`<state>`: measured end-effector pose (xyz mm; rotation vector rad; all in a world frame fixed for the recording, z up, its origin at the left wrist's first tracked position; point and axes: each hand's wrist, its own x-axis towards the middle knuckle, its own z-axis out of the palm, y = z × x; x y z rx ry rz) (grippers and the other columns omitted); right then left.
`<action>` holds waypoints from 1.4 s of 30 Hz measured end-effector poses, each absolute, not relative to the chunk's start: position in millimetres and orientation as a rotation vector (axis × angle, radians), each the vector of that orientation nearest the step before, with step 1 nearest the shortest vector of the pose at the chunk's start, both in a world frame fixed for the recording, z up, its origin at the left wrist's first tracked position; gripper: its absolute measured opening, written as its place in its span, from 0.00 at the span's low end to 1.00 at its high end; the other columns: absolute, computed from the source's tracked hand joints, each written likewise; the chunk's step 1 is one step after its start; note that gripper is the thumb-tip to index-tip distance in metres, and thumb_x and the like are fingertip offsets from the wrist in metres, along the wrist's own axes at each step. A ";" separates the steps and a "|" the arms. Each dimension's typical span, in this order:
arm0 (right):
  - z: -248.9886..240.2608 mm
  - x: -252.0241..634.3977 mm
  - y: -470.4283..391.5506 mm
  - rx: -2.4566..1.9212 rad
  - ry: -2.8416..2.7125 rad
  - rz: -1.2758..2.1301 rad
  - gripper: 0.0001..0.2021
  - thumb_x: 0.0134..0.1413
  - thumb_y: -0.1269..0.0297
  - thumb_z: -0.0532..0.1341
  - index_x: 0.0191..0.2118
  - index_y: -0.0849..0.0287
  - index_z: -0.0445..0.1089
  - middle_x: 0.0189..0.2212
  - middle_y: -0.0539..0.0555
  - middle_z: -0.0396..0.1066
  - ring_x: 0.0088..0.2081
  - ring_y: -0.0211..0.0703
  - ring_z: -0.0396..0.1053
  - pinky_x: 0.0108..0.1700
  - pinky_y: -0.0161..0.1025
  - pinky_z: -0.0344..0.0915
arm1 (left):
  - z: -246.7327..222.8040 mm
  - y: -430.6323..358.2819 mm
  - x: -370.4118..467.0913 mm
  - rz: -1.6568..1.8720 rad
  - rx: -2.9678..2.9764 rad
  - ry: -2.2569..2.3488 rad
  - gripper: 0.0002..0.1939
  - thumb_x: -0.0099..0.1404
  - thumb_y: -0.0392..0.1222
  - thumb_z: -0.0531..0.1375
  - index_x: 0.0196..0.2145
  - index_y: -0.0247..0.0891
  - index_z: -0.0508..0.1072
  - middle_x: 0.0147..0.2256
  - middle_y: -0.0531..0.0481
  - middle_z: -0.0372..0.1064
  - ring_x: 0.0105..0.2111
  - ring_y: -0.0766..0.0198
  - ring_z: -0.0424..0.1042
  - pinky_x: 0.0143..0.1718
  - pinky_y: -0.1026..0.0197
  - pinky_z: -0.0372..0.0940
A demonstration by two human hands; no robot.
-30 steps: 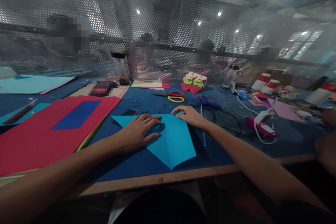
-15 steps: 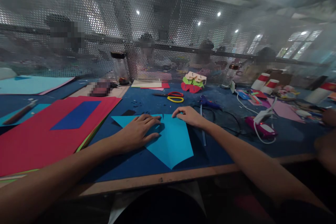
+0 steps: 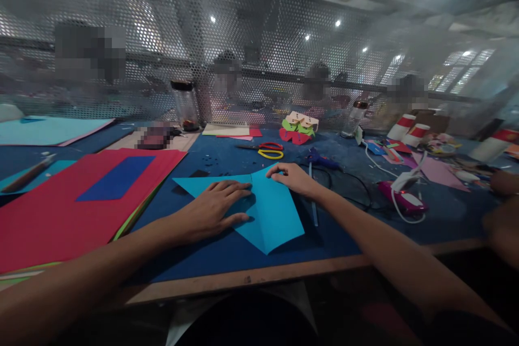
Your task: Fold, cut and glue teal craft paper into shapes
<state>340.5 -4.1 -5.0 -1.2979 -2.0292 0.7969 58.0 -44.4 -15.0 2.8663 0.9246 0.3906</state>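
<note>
Head view: left hand [image 3: 214, 208], fingers spread on blue paper [image 3: 278, 205]; right hand [image 3: 297, 179] curled, pinch unclear; dotted cutouts [image 3: 300, 128].

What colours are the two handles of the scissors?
The scissors have one red handle and one yellow handle, seen in the head view.

1. The scissors [image 3: 259, 148], which have red and yellow handles, lie on the tabletop [image 3: 340, 238].
2. A dark blue sheet [image 3: 117, 178] lies on the red paper [image 3: 48, 221].
3. A clear bottle [image 3: 186, 107] stands near the mesh panel [image 3: 259, 27].
</note>
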 end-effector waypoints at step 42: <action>-6.0 343.0 -2.1 -1.316 -2.151 0.737 0.10 0.59 0.64 0.61 0.41 0.59 0.79 0.42 0.53 0.79 0.40 0.43 0.71 0.41 0.37 0.60 | -13.4 -44.2 59.7 0.324 2.831 0.968 0.29 0.74 0.64 0.52 0.65 0.47 0.64 0.69 0.47 0.58 0.66 0.46 0.59 0.64 0.44 0.56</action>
